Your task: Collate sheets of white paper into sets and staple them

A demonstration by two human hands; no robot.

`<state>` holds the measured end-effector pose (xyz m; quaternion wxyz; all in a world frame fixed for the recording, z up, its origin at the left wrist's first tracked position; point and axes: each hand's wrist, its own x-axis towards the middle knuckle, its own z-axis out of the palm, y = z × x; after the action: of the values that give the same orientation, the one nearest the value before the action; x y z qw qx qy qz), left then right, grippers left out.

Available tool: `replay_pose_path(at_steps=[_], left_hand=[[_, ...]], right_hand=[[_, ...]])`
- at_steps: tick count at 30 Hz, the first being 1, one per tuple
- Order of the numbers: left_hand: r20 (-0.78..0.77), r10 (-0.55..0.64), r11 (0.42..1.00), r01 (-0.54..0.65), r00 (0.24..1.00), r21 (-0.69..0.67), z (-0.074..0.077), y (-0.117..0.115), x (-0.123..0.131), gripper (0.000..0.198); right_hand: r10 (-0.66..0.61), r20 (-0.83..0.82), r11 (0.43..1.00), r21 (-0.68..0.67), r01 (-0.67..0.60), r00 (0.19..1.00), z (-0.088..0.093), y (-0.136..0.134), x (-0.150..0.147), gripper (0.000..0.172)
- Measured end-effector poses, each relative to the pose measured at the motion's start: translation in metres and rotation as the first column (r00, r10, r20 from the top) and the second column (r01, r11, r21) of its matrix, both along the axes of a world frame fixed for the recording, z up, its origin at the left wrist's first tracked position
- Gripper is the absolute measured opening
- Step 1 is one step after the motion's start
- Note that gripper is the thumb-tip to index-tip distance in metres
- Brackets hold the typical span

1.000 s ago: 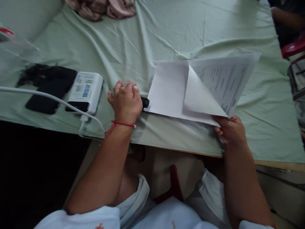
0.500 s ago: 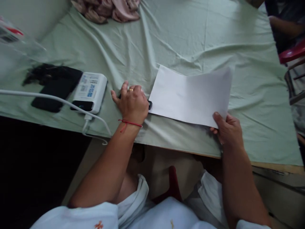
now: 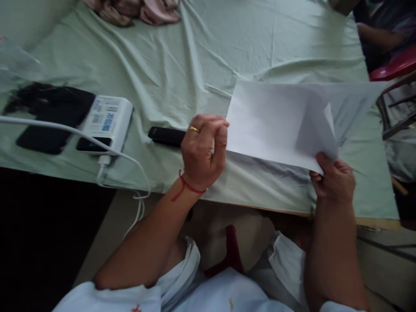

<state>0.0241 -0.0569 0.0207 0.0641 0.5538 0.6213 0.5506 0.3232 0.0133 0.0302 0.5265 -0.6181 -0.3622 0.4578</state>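
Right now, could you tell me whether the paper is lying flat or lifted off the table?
Lifted. The right hand pinches the paper at its near corner, sheets fanning apart, above the green cloth.

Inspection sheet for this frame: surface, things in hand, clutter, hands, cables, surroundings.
Surface: table under a wrinkled pale green cloth.
Things in hand: white paper sheets, right corner lifted.
Clutter: black stapler-like object; white power bank; black items; pink cloth.
Hands: left hand loosely curled beside the sheets' left edge; right hand grips their corner.
Cables: white cable plugged into the power bank.
Surroundings: red chair; another person's arm.
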Motion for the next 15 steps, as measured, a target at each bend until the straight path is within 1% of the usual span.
replay_pose_path(at_steps=[3,6,8,9,11,13,14,15], left_hand=[[0.086,-0.047,0.999,0.049,0.995,-0.022,-0.004,0.0,0.017,0.035],[0.218,-0.047,0.998,0.054,0.975,-0.023,-0.011,0.004,0.026,0.039],[0.311,-0.046,0.995,0.071,0.949,-0.068,-0.016,0.008,0.03,0.044],[0.363,-0.058,0.99,0.1,0.93,-0.1,-0.019,0.011,0.031,0.048],[0.488,-0.112,0.962,0.217,0.866,-0.166,-0.023,0.016,0.032,0.051],[0.605,-0.155,0.913,0.347,0.781,-0.213,-0.027,0.019,0.032,0.046],[0.64,-0.157,0.892,0.386,0.752,-0.235,-0.028,0.021,0.032,0.042],[0.655,-0.147,0.88,0.401,0.741,-0.256,-0.028,0.022,0.032,0.038]], right_hand=[[-0.046,-0.029,0.999,-0.001,0.046,0.999,0.004,0.001,0.015,0.046],[-0.045,-0.044,0.999,0.014,0.046,0.998,0.005,0.001,0.028,0.043],[-0.029,-0.038,0.999,0.015,0.029,0.999,0.004,0.0,0.034,0.04],[-0.021,-0.032,1.0,0.018,0.021,0.999,0.004,-0.001,0.037,0.039],[0.002,-0.016,1.0,0.02,-0.002,1.0,0.003,-0.002,0.042,0.037],[0.037,-0.005,0.999,0.021,-0.037,0.999,-0.001,-0.002,0.045,0.031],[0.059,0.001,0.998,0.02,-0.059,0.998,-0.003,-0.002,0.046,0.028],[0.08,0.012,0.997,0.02,-0.08,0.997,-0.007,-0.002,0.047,0.024]])
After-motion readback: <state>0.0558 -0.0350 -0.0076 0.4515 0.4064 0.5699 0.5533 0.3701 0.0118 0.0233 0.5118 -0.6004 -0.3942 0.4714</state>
